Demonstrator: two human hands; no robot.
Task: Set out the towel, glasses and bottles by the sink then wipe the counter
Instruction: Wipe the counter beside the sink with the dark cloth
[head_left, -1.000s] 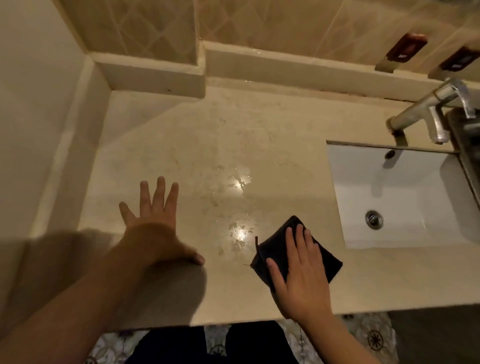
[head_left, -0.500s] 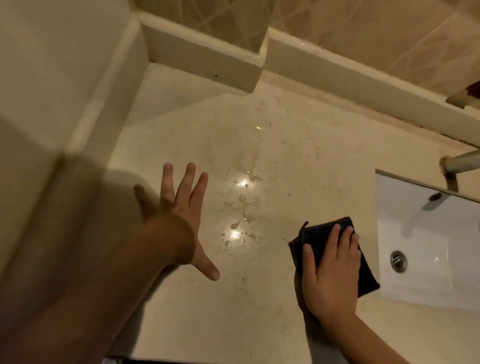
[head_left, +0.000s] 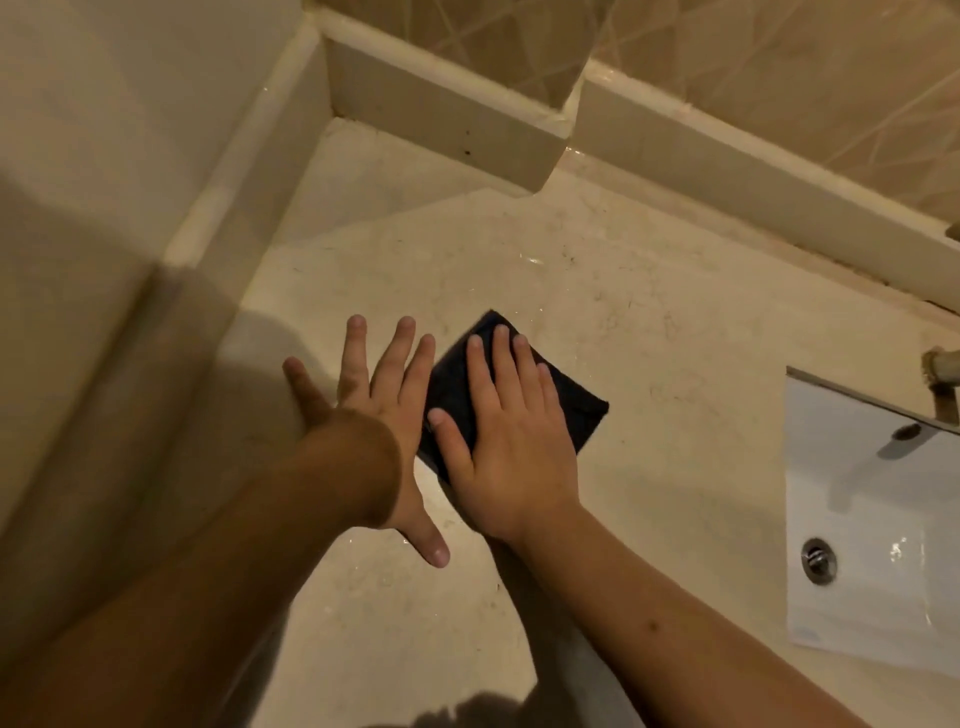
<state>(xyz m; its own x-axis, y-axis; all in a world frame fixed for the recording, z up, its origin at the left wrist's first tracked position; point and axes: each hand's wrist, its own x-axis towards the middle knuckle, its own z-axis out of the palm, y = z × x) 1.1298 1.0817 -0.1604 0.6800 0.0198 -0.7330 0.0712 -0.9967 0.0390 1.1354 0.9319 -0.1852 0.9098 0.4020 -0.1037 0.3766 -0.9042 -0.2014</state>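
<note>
A dark folded cloth (head_left: 576, 410) lies flat on the beige stone counter (head_left: 675, 322), left of the sink. My right hand (head_left: 506, 441) presses down on it with flat, spread fingers, covering most of it. My left hand (head_left: 384, 400) rests open on the counter just left of the cloth, fingers spread, thumb pointing toward me. The two hands sit side by side, almost touching. No towel, glasses or bottles are in view.
A white sink basin (head_left: 872, 525) with a metal drain (head_left: 818, 560) sits at the right edge, with the base of a tap (head_left: 940, 364) above it. A raised stone ledge (head_left: 447, 114) and tiled wall run along the back; a wall closes the left side.
My right hand has slid the cloth left and away from the sink, up next to my left hand. The view has shifted left, and the wet glints on the counter are gone.
</note>
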